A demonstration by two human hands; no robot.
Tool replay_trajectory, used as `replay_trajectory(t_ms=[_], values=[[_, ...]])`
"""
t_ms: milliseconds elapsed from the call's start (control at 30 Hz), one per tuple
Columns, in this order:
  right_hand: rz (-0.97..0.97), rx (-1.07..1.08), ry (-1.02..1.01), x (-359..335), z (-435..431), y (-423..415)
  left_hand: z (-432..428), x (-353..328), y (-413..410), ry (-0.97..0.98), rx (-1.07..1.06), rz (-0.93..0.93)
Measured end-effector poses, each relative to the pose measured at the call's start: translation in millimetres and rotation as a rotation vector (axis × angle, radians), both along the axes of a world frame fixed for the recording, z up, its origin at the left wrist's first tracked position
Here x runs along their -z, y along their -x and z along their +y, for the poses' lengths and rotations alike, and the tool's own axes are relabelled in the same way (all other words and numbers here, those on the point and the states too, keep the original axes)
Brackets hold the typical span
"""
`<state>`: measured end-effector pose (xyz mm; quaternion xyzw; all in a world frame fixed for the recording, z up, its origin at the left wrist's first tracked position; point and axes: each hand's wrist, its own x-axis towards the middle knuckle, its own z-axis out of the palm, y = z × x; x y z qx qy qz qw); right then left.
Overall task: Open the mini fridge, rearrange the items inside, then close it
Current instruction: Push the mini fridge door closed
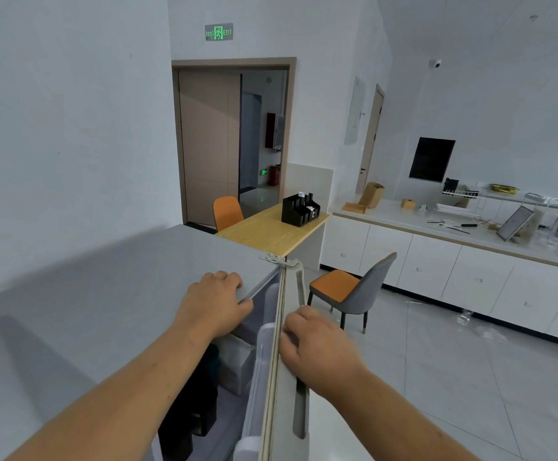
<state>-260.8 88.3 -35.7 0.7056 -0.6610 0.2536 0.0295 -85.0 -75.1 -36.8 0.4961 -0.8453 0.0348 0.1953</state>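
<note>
I look down on the grey top of the mini fridge (111,294). Its door (290,327) stands partly open, swung out to the right on a metal hinge (277,259). My left hand (214,301) rests on the front edge of the fridge top, fingers curled over it. My right hand (314,341) grips the top edge of the door. Through the gap I see a white container (237,364) and dark items (194,407) inside, mostly hidden by my left arm.
A grey and orange chair (354,287) stands just right of the door's swing. A wooden table (271,231) with a black organizer (299,209) sits behind the fridge. White cabinets (437,271) line the right wall. Tiled floor lies to the right.
</note>
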Motion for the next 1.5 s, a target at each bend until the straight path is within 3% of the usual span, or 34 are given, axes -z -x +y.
replay_trajectory(t_ms=[667, 1500], values=[[-0.105, -0.030, 0.104, 7, -22, -38, -6, 0, -3, -0.082, 0.001, 0.132], [-0.060, -0.011, 0.136, 17, -57, -67, -10, -4, -7, -0.251, 0.033, 0.312]])
